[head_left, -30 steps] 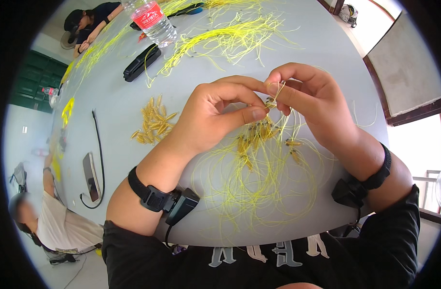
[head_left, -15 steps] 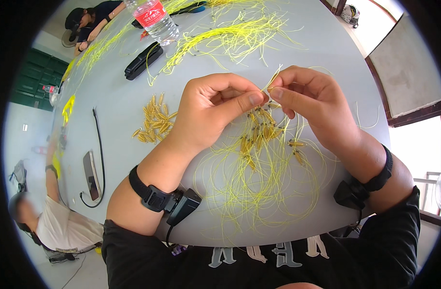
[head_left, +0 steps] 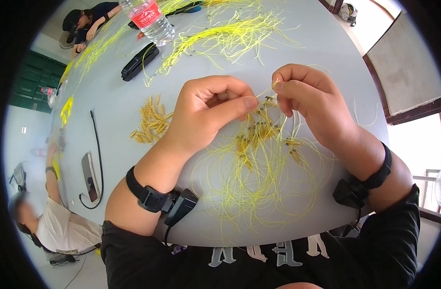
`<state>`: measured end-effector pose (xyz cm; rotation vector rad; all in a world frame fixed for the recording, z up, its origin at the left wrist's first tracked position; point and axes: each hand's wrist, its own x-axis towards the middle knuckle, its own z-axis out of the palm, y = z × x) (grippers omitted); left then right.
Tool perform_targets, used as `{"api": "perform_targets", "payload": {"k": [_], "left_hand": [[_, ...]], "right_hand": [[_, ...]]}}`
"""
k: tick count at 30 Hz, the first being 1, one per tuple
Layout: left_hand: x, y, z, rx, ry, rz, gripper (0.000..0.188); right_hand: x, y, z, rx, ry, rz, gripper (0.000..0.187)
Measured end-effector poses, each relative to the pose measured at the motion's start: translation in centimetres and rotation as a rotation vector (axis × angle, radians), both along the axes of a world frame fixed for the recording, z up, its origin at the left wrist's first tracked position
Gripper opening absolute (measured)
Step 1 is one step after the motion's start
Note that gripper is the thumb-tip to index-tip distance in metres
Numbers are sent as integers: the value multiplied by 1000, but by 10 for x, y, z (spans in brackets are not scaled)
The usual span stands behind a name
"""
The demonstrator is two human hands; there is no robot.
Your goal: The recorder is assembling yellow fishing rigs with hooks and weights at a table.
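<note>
**Thin yellow strand pinched between both hands above the grey table**

A thin yellow thread-like strand [head_left: 264, 92] is held taut between the two hands, just above the round grey table [head_left: 326, 53]. The left hand [head_left: 208, 113] is curled into a loose fist, with thumb and forefinger pressed together on the strand's left end. The right hand [head_left: 309, 98] is closed likewise, its fingertips pinching the strand's right end at the upper edge of the hand. The two pinch points lie close together but apart.

Directly below the grip, a loose tangle of yellow strands carrying small ribbed brown coil pieces [head_left: 261, 161] is spread on the table. Left of the left hand, a separate heap of the small brown coil pieces [head_left: 150, 124] is seen.

At the far edge, a clear plastic bottle [head_left: 150, 19] stands upright; a red label band is wrapped round its body, and whether liquid is inside cannot be told. Beside it lie a black oblong case [head_left: 139, 61] and a long bundle of yellow strands [head_left: 220, 36]. A dark flat phone [head_left: 89, 176] with a black cable [head_left: 97, 144] rests at the left rim.
</note>
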<state>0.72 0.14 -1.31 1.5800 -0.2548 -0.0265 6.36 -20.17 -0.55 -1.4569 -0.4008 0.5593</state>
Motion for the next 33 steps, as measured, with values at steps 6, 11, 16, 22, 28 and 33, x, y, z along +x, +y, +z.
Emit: {"api": "perform_targets", "payload": {"k": [6, 11, 16, 22, 28, 33], "left_hand": [[-2, 2, 3, 77, -20, 8, 4], [-2, 3, 2, 128, -98, 12, 6], [-2, 3, -1, 157, -157, 6, 7], [0, 4, -3, 174, -196, 1, 8], [-1, 3, -3, 183, -190, 7, 8], [1, 3, -4, 203, -188, 24, 8]], "right_hand": [[2, 0, -2, -32, 3, -64, 11], [4, -1, -7, -14, 5, -98, 18], [5, -1, -8, -2, 27, -89, 18], [5, -2, -9, 1, 11, -80, 18], [3, -1, -7, -12, 18, -78, 18], [1, 0, -5, -27, 12, -80, 17]]}}
